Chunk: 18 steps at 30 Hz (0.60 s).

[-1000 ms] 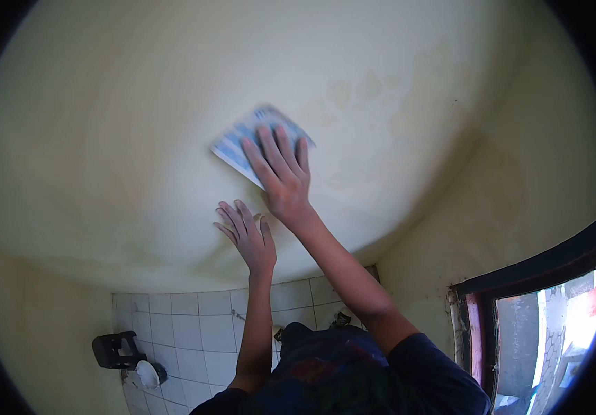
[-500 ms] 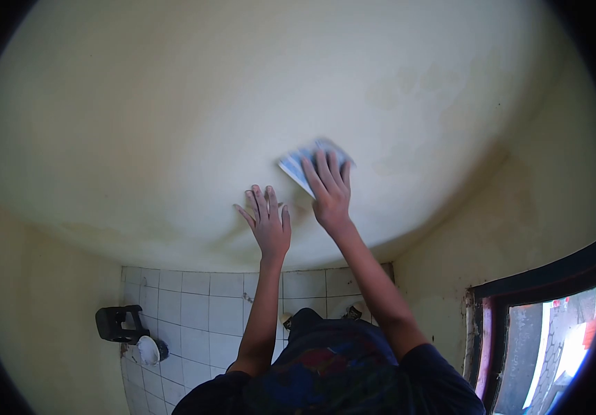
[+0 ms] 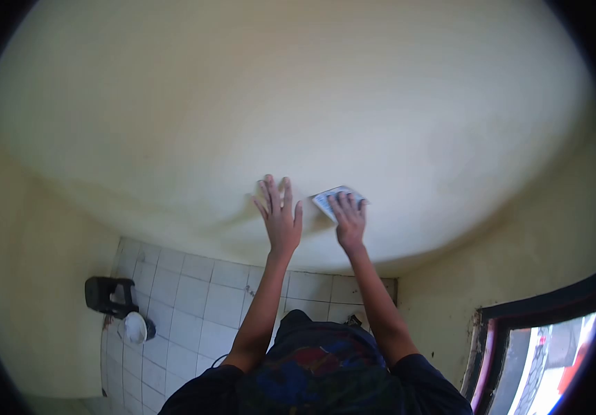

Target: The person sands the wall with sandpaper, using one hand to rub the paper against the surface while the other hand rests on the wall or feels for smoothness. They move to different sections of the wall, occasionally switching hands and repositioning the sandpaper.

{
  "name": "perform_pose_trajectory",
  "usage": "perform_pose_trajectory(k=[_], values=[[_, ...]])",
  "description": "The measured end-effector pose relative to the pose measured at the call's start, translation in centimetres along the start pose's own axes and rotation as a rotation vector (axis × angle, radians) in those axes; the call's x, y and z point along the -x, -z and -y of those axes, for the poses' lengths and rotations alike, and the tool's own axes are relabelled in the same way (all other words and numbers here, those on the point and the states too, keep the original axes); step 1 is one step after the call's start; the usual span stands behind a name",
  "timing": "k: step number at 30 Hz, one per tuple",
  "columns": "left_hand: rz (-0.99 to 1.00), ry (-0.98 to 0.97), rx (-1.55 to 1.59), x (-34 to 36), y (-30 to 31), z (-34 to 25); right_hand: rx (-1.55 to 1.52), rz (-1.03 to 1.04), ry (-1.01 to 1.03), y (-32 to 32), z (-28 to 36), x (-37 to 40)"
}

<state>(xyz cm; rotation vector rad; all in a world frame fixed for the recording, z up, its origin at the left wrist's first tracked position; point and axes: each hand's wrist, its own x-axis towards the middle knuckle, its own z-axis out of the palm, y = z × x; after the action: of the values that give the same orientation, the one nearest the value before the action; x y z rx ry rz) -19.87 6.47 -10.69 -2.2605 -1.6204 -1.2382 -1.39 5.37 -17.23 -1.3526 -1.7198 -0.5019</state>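
Note:
My right hand (image 3: 350, 220) presses a sheet of sandpaper (image 3: 323, 200) with blue-and-white print on its back flat against the pale yellow wall (image 3: 409, 117). Its fingers lie over the sheet, and the corners stick out past them. To the left, my left hand (image 3: 281, 220) is open with its fingers spread, the fingertips at the wall. It holds nothing. A narrow gap of bare wall lies between the two hands.
White floor tiles (image 3: 187, 301) run along the wall's foot. At the lower left stand a black plastic stool (image 3: 97, 296) and a bucket (image 3: 134, 328) with something white in it. A dark-framed window or door opening (image 3: 540, 297) is at the lower right.
My right hand has moved down the wall with the sandpaper. My left hand has shifted slightly right, still spread. The view has tilted a little.

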Motion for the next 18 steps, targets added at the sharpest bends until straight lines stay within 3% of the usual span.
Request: perform_pose_trajectory(k=[2,7,10,13,15,18], values=[[0.011,0.008,-0.036,-0.5,0.8,1.7,-0.026,-0.094,-0.025,-0.3,1.0,-2.3],[0.022,-0.028,0.018,-1.6,1.5,2.7,0.002,-0.441,-0.005,4.9,4.7,-17.6],[0.032,-0.017,0.024,-1.3,1.6,3.3,0.058,-0.462,0.004,6.1,5.3,-19.4],[0.034,-0.019,0.022,-1.4,1.5,4.5,0.104,-0.392,0.070,2.1,2.1,-12.9],[0.094,-0.034,-0.046,-1.1,1.8,5.3,0.135,-0.236,0.044,-1.3,0.6,-5.6],[0.120,-0.036,-0.007,-1.1,2.5,5.7,0.100,-0.029,-0.063,-1.6,1.7,-0.8]])
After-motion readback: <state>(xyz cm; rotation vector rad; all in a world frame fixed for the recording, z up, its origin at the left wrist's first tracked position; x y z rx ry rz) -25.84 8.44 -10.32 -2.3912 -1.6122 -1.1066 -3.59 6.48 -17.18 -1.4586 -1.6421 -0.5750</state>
